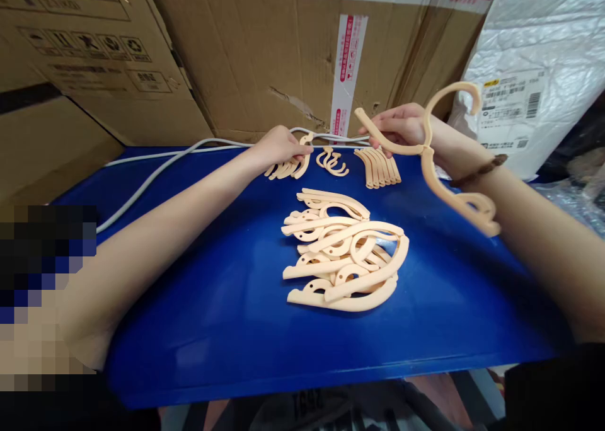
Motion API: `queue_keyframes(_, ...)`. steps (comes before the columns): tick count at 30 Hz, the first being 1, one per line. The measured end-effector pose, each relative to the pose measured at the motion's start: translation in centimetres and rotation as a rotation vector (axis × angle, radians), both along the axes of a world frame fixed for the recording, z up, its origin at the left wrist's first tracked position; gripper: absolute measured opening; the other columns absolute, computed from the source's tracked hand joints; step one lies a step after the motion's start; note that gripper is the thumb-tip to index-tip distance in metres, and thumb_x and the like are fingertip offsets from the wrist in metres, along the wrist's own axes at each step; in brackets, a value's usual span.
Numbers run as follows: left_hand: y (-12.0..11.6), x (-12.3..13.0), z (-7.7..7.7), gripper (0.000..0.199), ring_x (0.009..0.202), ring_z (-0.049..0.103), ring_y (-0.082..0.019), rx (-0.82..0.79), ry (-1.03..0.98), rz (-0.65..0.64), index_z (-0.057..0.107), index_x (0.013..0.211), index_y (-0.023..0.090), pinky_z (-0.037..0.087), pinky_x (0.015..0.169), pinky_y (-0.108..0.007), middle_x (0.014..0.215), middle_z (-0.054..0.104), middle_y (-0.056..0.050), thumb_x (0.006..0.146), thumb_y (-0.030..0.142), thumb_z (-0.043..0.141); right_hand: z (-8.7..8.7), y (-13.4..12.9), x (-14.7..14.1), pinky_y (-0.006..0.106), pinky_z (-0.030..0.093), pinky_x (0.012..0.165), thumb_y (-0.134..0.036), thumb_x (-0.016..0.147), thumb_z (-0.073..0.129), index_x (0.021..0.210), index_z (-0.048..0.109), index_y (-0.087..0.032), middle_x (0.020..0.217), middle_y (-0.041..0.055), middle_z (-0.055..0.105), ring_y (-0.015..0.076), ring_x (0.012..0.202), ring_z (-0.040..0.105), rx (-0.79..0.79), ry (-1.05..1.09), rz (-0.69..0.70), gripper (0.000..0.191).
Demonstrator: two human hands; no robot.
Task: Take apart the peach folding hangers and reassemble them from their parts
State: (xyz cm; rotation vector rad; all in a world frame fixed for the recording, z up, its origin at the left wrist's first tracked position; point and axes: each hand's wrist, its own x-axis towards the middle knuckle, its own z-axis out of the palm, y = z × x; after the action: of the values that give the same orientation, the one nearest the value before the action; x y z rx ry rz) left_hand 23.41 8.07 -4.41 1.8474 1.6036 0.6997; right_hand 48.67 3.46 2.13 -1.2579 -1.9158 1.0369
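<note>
My left hand [282, 149] is at the back of the blue table, its fingers pinched on a beige curved piece [304, 161] beside several similar pieces. Raised at the right, my right hand [401, 127] has its fingers closed on a partly assembled beige hanger [429, 155], which has a hook, one arm pointing left and another hanging down right. Between the hands lie a few small hooks [334, 162] and a row of curved arms [377, 167]. Nearer, a pile of folded beige hangers [347, 254] rests mid-table.
White cables [161, 157] run across the back left of the blue table [212, 330]. Cardboard boxes [265, 59] stand behind it. At the back right is a white wrapped package [529, 59] with a label.
</note>
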Motion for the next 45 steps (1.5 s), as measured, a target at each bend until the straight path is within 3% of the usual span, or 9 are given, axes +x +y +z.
queue_keyframes(8,0.1,-0.6,-0.3,0.035,0.090,0.063,-0.032,0.212,0.322,0.208,0.069,0.071,0.018,0.042,0.075,-0.038,0.076,0.066,-0.012,0.076,0.052,0.075,-0.6,0.8,-1.7,0.019,0.028,0.038,-0.009,0.096,0.048,0.078,0.066,-0.015,0.058,-0.0044,0.059,0.0045,0.043,0.042,-0.068,0.189,-0.159,0.026)
queue_keyframes(11,-0.8,0.7,0.4,0.042,0.096,0.064,-0.029,0.215,0.047,0.018,0.072,0.089,0.017,0.045,0.075,-0.034,0.097,0.072,-0.014,0.086,0.057,0.061,-0.6,1.2,-1.8,0.020,0.025,0.037,-0.008,0.097,0.044,0.080,0.062,-0.015,0.061,-0.0027,0.059,0.0051,0.044,0.035,0.048,0.376,-0.315,0.025)
queue_keyframes(15,-3.2,3.6,1.4,0.055,0.104,0.065,-0.024,-0.125,-0.447,-0.301,0.072,0.097,0.016,0.049,0.076,-0.028,0.108,0.074,-0.013,0.095,0.063,0.043,-0.8,2.3,-1.0,0.020,0.040,0.046,-0.015,0.102,0.030,0.086,0.043,-0.026,0.075,-0.0032,0.064,0.0088,0.053,0.048,0.227,0.546,-0.496,0.023)
queue_keyframes(19,-4.9,5.8,1.9,0.040,0.093,0.069,-0.021,-0.314,-0.751,-0.309,0.067,0.112,0.015,0.054,0.083,-0.030,0.099,0.074,-0.012,0.097,0.050,0.053,-1.5,3.0,0.0,0.028,0.054,0.063,-0.023,0.093,0.051,0.084,0.042,-0.030,0.096,-0.0013,0.072,0.0151,0.076,0.064,0.345,0.545,-0.478,0.014)
queue_keyframes(25,-4.5,5.4,1.9,0.018,0.091,0.074,-0.020,-0.157,-1.028,-0.155,0.063,0.106,0.012,0.059,0.088,-0.033,0.099,0.072,-0.011,0.097,0.027,0.059,-2.1,1.8,-0.5,0.033,0.053,0.081,-0.011,0.072,0.070,0.073,0.059,-0.025,0.092,0.0048,0.074,0.0210,0.085,0.066,0.522,-0.026,-0.242,0.018)
queue_keyframes(27,-4.4,5.0,2.0,0.010,0.096,0.074,-0.021,-0.134,-1.010,-0.155,0.063,0.102,0.011,0.059,0.091,-0.033,0.103,0.073,-0.012,0.092,0.014,0.062,-2.3,1.0,-1.1,0.036,0.051,0.084,-0.020,0.079,0.068,0.091,0.064,-0.025,0.093,0.0047,0.075,0.0240,0.088,0.067,0.581,-0.294,-0.224,0.014)
queue_keyframes(32,-4.5,4.4,2.5,0.023,0.093,0.076,-0.023,-0.203,-0.935,-0.290,0.060,0.110,0.011,0.060,0.090,-0.040,0.110,0.072,-0.013,0.089,0.001,0.057,-2.5,-0.4,-2.2,0.042,0.047,0.084,-0.040,0.098,0.043,0.127,0.060,-0.027,0.103,0.0075,0.076,0.0324,0.098,0.066,0.648,-0.769,-0.285,0.036)
queue_keyframes(38,-4.7,4.2,2.7,0.019,0.092,0.074,-0.020,-0.301,-0.934,-0.312,0.060,0.102,0.010,0.060,0.080,-0.028,0.109,0.072,-0.014,0.083,0.005,0.061,-2.4,-0.2,-1.8,0.040,0.046,0.081,-0.042,0.103,0.026,0.127,0.059,-0.026,0.107,0.0090,0.076,0.0314,0.097,0.065,0.706,-0.891,-0.293,0.044)
queue_keyframes(45,-5.1,4.7,2.1,0.033,0.053,0.056,-0.005,-0.360,-0.929,-0.362,0.061,0.105,0.010,0.046,0.046,-0.018,0.100,0.071,-0.009,0.074,0.000,0.056,-2.8,0.5,-1.7,0.038,0.046,0.075,-0.037,0.106,0.026,0.129,0.057,-0.020,0.101,0.0129,0.074,0.0300,0.088,0.067,0.734,-0.940,-0.217,0.043)
